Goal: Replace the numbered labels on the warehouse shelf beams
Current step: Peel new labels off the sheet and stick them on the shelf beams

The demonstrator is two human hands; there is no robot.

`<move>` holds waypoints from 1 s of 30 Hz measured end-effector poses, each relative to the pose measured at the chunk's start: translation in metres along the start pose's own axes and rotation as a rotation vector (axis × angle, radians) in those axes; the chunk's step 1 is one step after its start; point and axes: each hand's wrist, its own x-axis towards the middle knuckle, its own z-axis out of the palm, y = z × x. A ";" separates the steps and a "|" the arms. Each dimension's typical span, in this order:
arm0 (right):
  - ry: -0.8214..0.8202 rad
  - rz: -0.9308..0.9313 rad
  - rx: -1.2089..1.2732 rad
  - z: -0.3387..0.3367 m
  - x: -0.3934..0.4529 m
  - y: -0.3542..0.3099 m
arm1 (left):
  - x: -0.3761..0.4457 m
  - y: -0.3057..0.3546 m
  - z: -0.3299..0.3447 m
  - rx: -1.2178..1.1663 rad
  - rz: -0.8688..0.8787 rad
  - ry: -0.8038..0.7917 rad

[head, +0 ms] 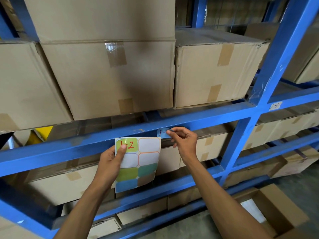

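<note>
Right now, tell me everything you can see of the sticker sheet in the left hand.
The sticker sheet is a glossy paper sheet, two labels wide. The top-left label is green with "1-2" handwritten in red; three slots beside and below it look blank white; lower down sit green, teal, brown and blue labels. It is held roughly upright before the blue shelf beam. The left hand grips its left edge, thumb over the "1-2" label. Its lower corner curls slightly.

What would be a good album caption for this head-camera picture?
Right hand pinches a blue label at the beam; left hand holds the sticker sheet.
</note>
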 end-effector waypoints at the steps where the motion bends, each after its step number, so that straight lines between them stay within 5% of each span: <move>1: 0.005 0.000 -0.001 0.000 0.000 0.000 | 0.000 0.001 0.000 -0.001 0.002 0.000; 11: 0.075 -0.010 -0.032 0.007 -0.003 -0.006 | -0.002 0.004 0.001 -0.009 0.001 -0.006; 30: 0.264 -0.005 -0.538 0.007 -0.010 -0.011 | -0.010 0.009 0.001 -0.004 0.016 -0.024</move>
